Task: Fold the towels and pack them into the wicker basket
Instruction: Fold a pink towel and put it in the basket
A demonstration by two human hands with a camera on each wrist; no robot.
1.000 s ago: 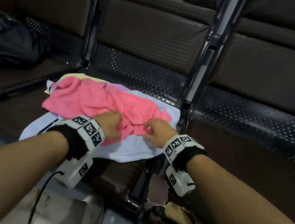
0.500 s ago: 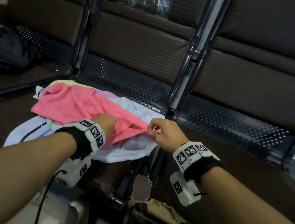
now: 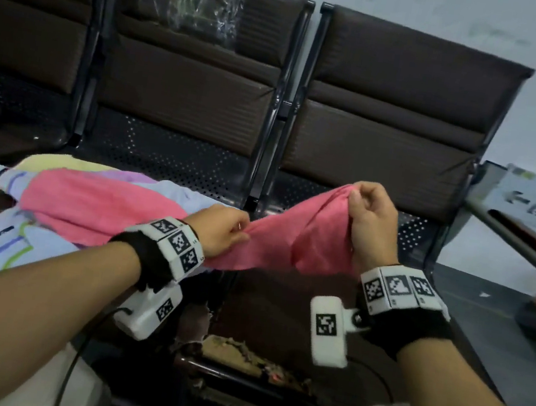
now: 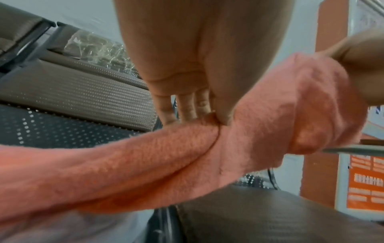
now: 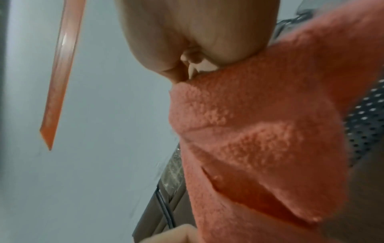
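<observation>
A: Where is the pink towel (image 3: pixel 140 216)?

B: Part of it lies on the other towels on the middle seat (image 3: pixel 176 159) of the row of brown seats; the rest is lifted and stretched across the gap toward the seat on the right (image 3: pixel 424 231).

A: And the hands?

B: The right hand (image 3: pixel 373 217) is raised, fingers curled, pinching a bunched corner of the pink towel at its top. The left hand (image 3: pixel 221 230) sits lower, just above the front of the middle seat, and pinches the cloth between thumb and fingers; the left wrist view shows the thumb (image 4: pixel 223 111) pressed into a crease of the towel, with 3 fingers (image 4: pixel 188 108) behind it.

A: What is under the pink one?

B: A pale blue towel with coloured stripes (image 3: pixel 1 251), spread on the seat and touching the pink towel from below, and a yellow towel (image 3: pixel 59 160) showing at the far edge.

A: Anything else?

B: Clear plastic wrap (image 3: pixel 191 2) hangs on the middle seat's backrest. Both wrists carry white marker bands. The basket is not in any view.
</observation>
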